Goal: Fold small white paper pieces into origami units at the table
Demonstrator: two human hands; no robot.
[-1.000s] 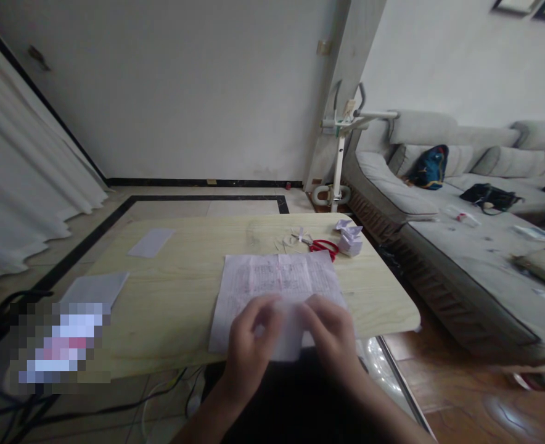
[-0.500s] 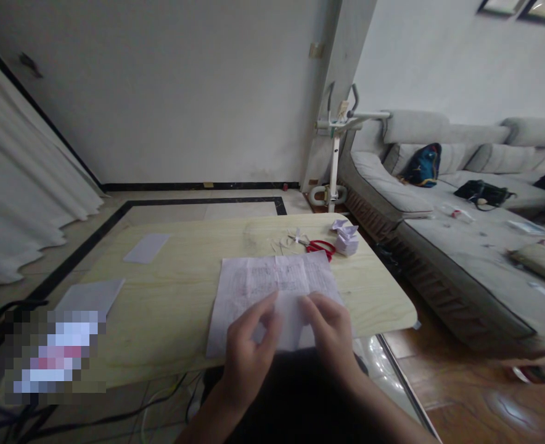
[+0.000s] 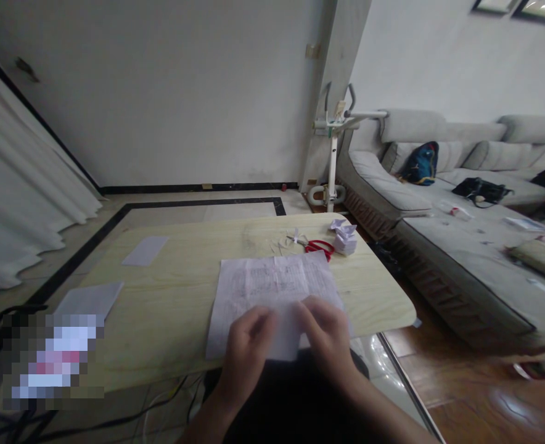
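Both hands have dipped slightly toward the person's lap since half a second ago, taking the small sheet (image 3: 285,338) down with them. From where I stand, the left hand (image 3: 249,339) has its fingers pinched on that sheet's left edge, and the right hand (image 3: 327,322) has its fingers pinched on the right edge, though the fingertips are smeared by motion. The small sheet is between the two hands, in front of the near part of a larger printed sheet (image 3: 266,277), its lower end over the near edge of the table (image 3: 175,327); I can't tell whether the two papers touch.

Past the printed sheet's far right corner, just beside it, lie red-handled scissors (image 3: 309,245), with thin pale paper strips (image 3: 280,246) scattered near the blades. Folded paper pieces (image 3: 345,242) sit to the right of the scissors. Over on the table's left side, well apart from the hands, one blank sheet (image 3: 145,251) lies toward the far edge and more white paper (image 3: 90,300) lies nearer, partly hidden by a pixelated patch.
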